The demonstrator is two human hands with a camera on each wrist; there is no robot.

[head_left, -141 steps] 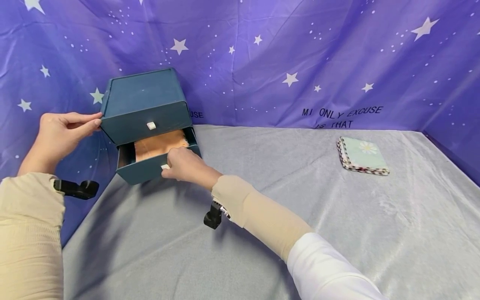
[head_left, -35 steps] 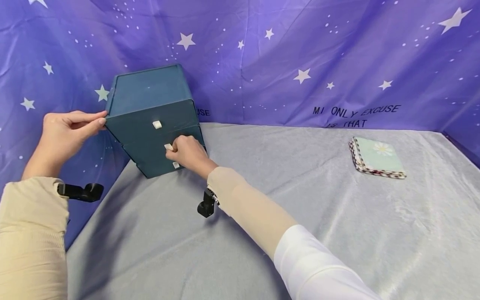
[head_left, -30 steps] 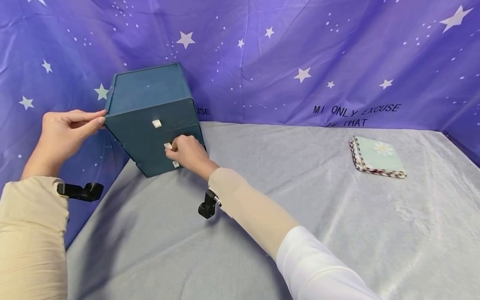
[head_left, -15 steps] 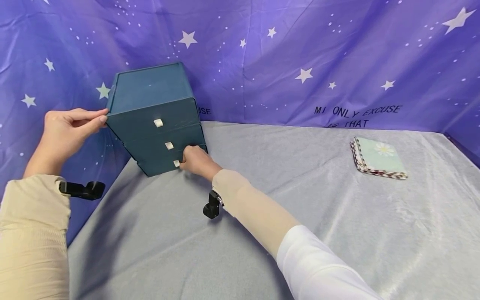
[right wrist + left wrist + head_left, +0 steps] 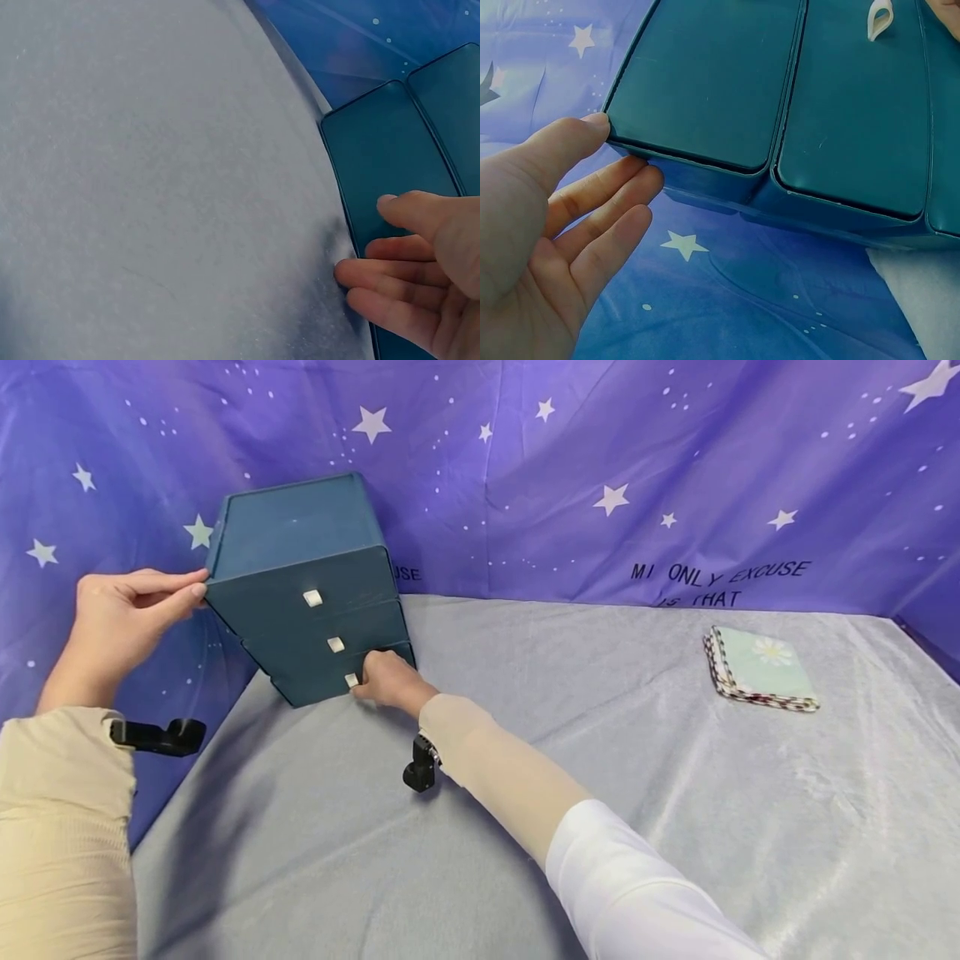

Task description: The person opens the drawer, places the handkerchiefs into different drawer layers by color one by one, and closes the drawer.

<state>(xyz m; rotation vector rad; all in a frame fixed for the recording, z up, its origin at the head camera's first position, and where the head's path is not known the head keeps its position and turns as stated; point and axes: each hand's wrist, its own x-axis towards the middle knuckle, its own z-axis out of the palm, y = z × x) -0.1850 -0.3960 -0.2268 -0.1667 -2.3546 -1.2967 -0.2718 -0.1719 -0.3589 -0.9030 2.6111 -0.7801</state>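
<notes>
A dark teal chest of small drawers (image 5: 296,589) stands at the back left in the head view, every drawer front flush. My left hand (image 5: 123,627) holds its upper front-left corner between thumb and fingers; the left wrist view shows the thumb (image 5: 581,139) at the front edge and the other fingers by the side. My right hand (image 5: 390,681) is at the bottom drawer, its thumb overlapping the white pull tab (image 5: 352,680). Seen from the right wrist, its thumb and loosely bent fingers (image 5: 394,274) stand apart in front of the drawer; the tab is hidden there.
White pull tabs mark the top drawer (image 5: 312,598) and the middle drawer (image 5: 335,645). A folded pale green cloth (image 5: 765,662) with a daisy and checked edging lies on the grey table cover (image 5: 570,718) at right. A purple star-printed curtain (image 5: 510,468) hangs close behind.
The middle drawer, earlier pulled out with an orange cloth inside, is now closed. My right hand has moved down from its tab to the bottom drawer's; my left hand stays at the corner.
</notes>
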